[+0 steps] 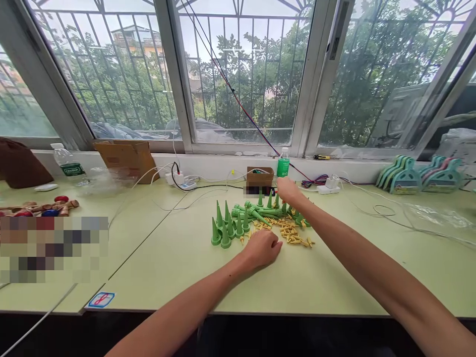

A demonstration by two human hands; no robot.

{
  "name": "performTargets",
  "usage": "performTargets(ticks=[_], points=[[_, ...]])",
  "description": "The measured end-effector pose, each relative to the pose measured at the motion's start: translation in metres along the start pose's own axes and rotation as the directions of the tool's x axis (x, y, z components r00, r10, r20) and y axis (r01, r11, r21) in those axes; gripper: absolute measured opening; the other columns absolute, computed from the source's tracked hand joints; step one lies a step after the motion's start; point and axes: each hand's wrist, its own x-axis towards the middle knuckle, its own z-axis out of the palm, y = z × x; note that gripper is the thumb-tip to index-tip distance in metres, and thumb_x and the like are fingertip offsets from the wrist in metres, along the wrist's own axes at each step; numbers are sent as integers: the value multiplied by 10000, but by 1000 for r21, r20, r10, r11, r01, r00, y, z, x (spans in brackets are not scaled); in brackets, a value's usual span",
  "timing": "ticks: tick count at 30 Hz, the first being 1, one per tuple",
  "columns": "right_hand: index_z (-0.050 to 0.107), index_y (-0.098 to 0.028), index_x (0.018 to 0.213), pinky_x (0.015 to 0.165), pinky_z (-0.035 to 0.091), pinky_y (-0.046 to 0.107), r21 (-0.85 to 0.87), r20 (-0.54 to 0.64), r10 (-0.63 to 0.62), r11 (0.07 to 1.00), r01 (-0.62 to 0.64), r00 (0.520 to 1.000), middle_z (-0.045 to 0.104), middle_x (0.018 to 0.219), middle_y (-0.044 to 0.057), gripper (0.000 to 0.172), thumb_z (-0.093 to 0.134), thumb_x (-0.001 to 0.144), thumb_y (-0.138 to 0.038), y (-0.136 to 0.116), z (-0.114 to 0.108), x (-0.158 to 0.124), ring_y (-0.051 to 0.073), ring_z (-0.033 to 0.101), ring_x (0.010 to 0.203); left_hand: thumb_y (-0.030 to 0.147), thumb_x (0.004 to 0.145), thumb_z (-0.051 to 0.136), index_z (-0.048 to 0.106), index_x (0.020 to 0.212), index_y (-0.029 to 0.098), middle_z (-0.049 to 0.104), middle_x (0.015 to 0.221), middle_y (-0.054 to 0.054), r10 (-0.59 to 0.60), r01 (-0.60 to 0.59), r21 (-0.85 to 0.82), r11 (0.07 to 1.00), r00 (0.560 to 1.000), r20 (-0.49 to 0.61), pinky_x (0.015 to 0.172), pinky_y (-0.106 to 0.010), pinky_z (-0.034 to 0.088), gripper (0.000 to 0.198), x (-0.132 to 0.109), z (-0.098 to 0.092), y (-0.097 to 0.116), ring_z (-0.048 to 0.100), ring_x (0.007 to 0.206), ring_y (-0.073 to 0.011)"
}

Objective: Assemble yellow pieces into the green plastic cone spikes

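Note:
My left hand [262, 247] rests on the table in front of the pile, its fingers curled in; whatever they may hold is hidden. Farther back, my right hand [289, 190] reaches over the far right side of the pile, just in front of a bottle with green liquid [283, 164]. Its fingers look closed and point down, and their tips do not show. Several green plastic cones [225, 235] stand upright left of my hands, while other green spikes [260, 215] lie on their sides. Small yellow plug-like pieces [293, 233] are scattered between both hands.
A small open cardboard box [259, 177] stands behind the pile. White cables and chargers [178, 179] run along the windowsill. Green hangers [401, 176] are stacked at right. At far left are wooden toys [55, 208], a water bottle [69, 162] and a larger carton [126, 161].

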Motion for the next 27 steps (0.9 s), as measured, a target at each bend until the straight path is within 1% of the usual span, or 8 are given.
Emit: performTargets(ticks=[6,13,18,21,27], points=[[663,-99,961,669,512,290,-5,2,-31,1000,31,1000,663,777,163,183,590,827,2,2,4,-3,295,703,862,286,845,512,452,501,178,507,537,-24,11,-11,7,1000,1000,-1,579,-298,248,365,0,1,-1,462,575,-149],[648,-101,1037,742,513,301,-39,-45,-42,998,41,998,682,912,194,255,542,839,22,1,0,-9,314,668,1011,275,835,518,405,493,174,494,520,-19,28,-28,4,1000,999,-16,561,-293,230,375,0,1,-1,439,555,-138],[658,-76,1039,749,517,325,-58,14,-17,998,18,1000,683,876,209,246,537,845,15,0,0,-7,333,659,1030,279,836,511,427,503,173,502,526,-18,24,-24,2,1000,1000,-8,557,-287,231,359,0,0,0,440,549,-134],[650,-78,1064,740,518,328,-60,37,-13,998,15,999,686,874,205,272,531,840,21,0,1,-8,332,658,1030,283,836,504,438,504,175,502,524,-18,25,-25,8,1000,1000,-5,556,-286,231,355,0,-1,0,442,546,-136],[657,-83,1061,730,516,326,-64,66,-26,998,30,997,690,853,198,272,538,835,11,0,3,-13,315,681,967,286,838,498,469,510,178,515,536,-23,36,-36,12,999,999,-5,567,-291,240,347,0,-1,0,450,554,-142]])
